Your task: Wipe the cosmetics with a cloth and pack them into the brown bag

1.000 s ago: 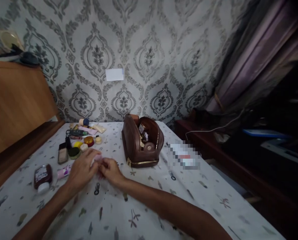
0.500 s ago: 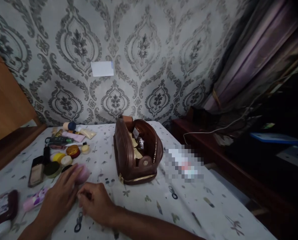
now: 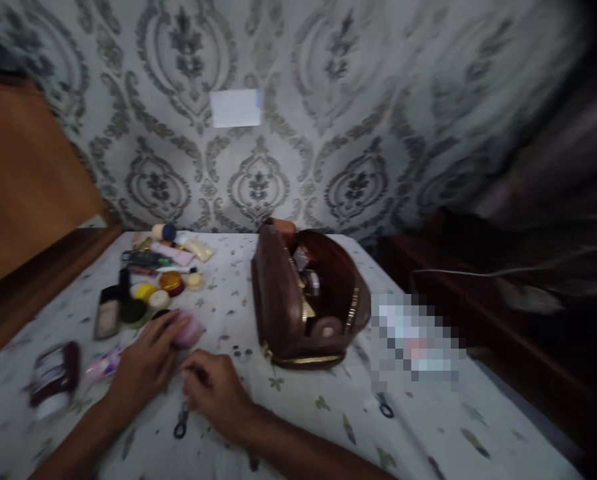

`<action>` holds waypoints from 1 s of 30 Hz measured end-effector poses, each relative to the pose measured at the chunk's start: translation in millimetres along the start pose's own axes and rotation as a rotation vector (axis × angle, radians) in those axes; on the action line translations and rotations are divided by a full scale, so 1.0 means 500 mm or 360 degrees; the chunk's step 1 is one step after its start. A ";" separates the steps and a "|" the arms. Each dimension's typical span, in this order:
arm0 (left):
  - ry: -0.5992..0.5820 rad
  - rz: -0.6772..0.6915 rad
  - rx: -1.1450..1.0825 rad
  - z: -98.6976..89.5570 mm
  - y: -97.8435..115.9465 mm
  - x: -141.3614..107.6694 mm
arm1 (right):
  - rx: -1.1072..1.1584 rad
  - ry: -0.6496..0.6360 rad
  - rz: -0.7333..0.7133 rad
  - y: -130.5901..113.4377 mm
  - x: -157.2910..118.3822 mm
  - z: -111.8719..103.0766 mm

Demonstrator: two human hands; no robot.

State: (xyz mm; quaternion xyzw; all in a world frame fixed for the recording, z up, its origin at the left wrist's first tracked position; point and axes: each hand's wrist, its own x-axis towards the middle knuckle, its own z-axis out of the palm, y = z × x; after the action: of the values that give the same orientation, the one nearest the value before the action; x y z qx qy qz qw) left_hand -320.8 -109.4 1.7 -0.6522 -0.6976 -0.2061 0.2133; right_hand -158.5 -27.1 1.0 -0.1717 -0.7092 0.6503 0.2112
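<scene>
My left hand [image 3: 145, 360] reaches over the left part of the table, its fingers closed against a pink round item [image 3: 189, 332]. Just right of it, my right hand [image 3: 218, 390] is curled with thumb and fingers pinched together; whatever may be between them is too small to make out. A brown zippered bag [image 3: 283, 300] stands unzipped, with small items inside. Beyond my left hand lie a yellow-lidded jar [image 3: 144, 291], an amber jar [image 3: 171, 283], a cream-lidded jar [image 3: 159, 300], a beige bottle with black cap [image 3: 108, 313] and several tubes.
A dark red bottle [image 3: 55, 377] and a pink-purple tube [image 3: 103, 364] lie at the left on the patterned tablecloth [image 3: 288, 427]. A blurred-out item sits right of the bag. Wooden furniture [image 3: 28, 167] borders the left edge; the patterned wall stands behind.
The camera view has turned, so the bag, small items and hands appear farther right. Both hands keep nearly the same pose, and the left still touches the pink item.
</scene>
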 end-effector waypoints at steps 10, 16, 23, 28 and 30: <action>-0.0201 -0.0315 -0.0321 -0.023 0.009 -0.001 | -0.0037 -0.0084 -0.0010 -0.012 0.010 0.001; -0.0154 -0.0323 -0.0364 -0.027 0.012 -0.005 | -0.0081 -0.0076 -0.0009 -0.013 0.007 0.002; 0.0063 -0.0652 0.0003 -0.081 -0.036 0.020 | -0.0073 -0.0090 -0.0047 -0.016 0.008 0.001; -0.0332 -0.1209 0.0474 -0.119 -0.092 0.042 | -0.0019 -0.0077 -0.0052 -0.009 0.008 0.004; -0.0413 -0.1249 0.0496 -0.120 -0.101 0.045 | -0.0001 -0.0076 -0.0043 -0.006 0.008 0.004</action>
State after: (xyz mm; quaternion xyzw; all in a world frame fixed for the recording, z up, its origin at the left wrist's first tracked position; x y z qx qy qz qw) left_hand -370.6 -128.2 63.5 -0.3184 -0.9362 -0.0803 0.1254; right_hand -162.8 -27.3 4.2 -0.1466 -0.7165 0.6511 0.2030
